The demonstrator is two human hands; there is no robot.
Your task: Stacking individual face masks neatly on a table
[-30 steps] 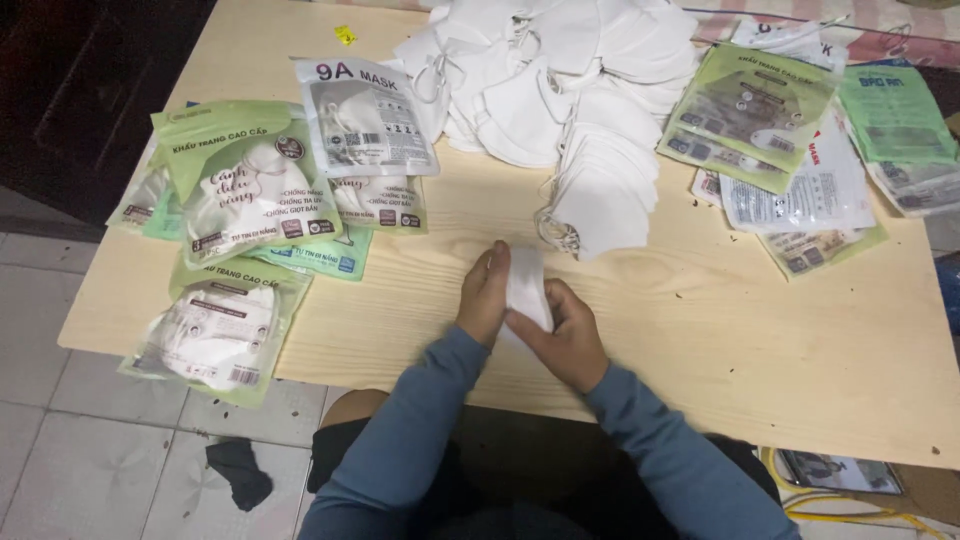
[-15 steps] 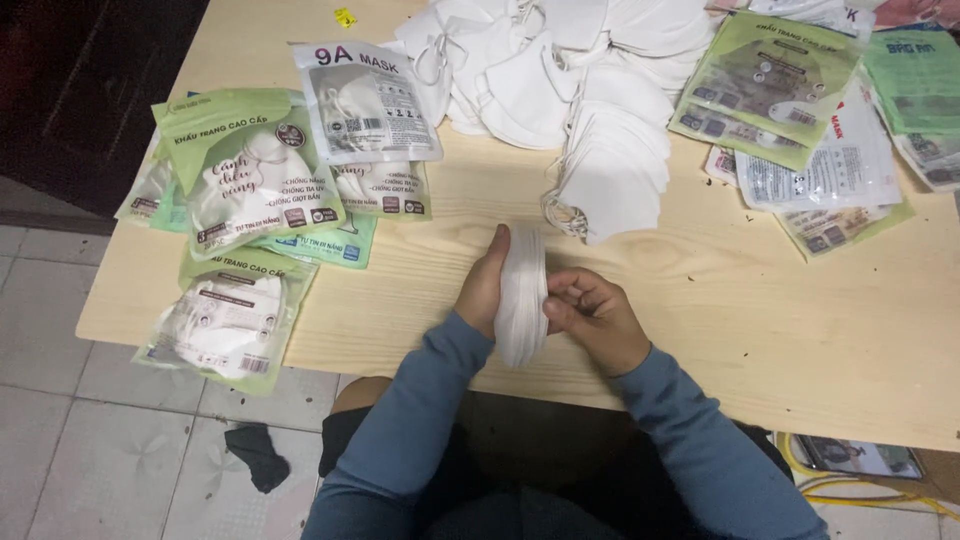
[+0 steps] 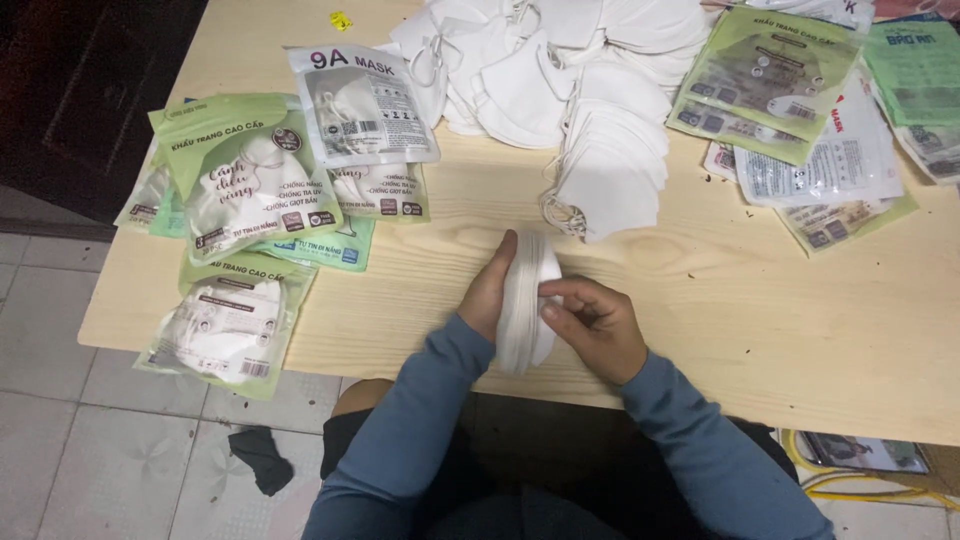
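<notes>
We hold a stack of white masks (image 3: 525, 305) upright between our left hand (image 3: 490, 290) and right hand (image 3: 595, 325) over the table (image 3: 720, 310)

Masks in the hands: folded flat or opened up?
Folded flat. The white mask stack stands on edge on the table, pressed between left hand and right hand.

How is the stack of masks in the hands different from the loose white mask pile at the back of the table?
The held mask stack stands on edge, squared between the left hand and right hand; the loose mask pile lies sprawled flat, untouched. The held stack is small, the loose pile far larger. Both are white and unbagged.
</notes>
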